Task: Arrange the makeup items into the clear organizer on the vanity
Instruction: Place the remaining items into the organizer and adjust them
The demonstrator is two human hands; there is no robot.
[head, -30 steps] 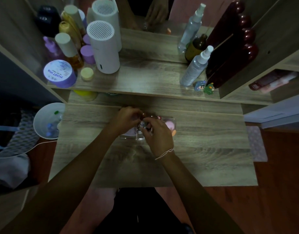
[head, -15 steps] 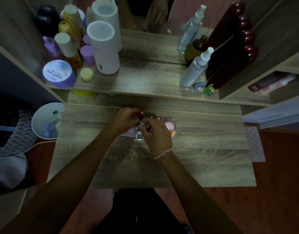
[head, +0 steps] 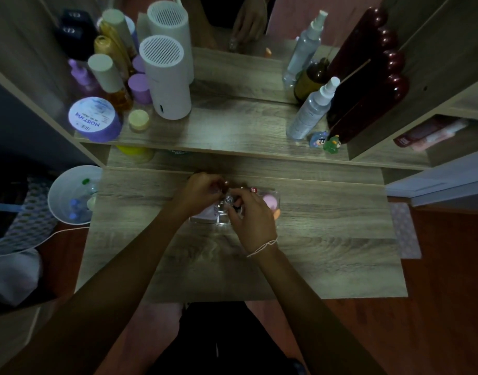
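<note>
The clear organizer point(head: 276, 196) sits in the middle of the wooden vanity top point(head: 327, 239), mostly hidden by both hands. A pink sponge point(head: 270, 203) lies in its right compartment, with a small red-capped item point(head: 253, 190) behind it. My left hand point(head: 198, 194) hovers over the organizer's left part, fingers pinched on a small dark red item point(head: 226, 184). My right hand point(head: 250, 216) is over the middle, fingers closed on a small round clear-topped item point(head: 228, 200). What lies under the hands I cannot see.
A raised shelf behind holds a white cylindrical appliance point(head: 166, 79), a purple jar point(head: 94, 119), several bottles at left, spray bottles point(head: 310, 109) and a dark red case point(head: 367, 85) at right. A white bin point(head: 70, 196) stands left of the vanity. A mirror is behind.
Both hands stay over the organizer with only small finger movements. The left hand's pinch has shifted slightly toward the right hand.
</note>
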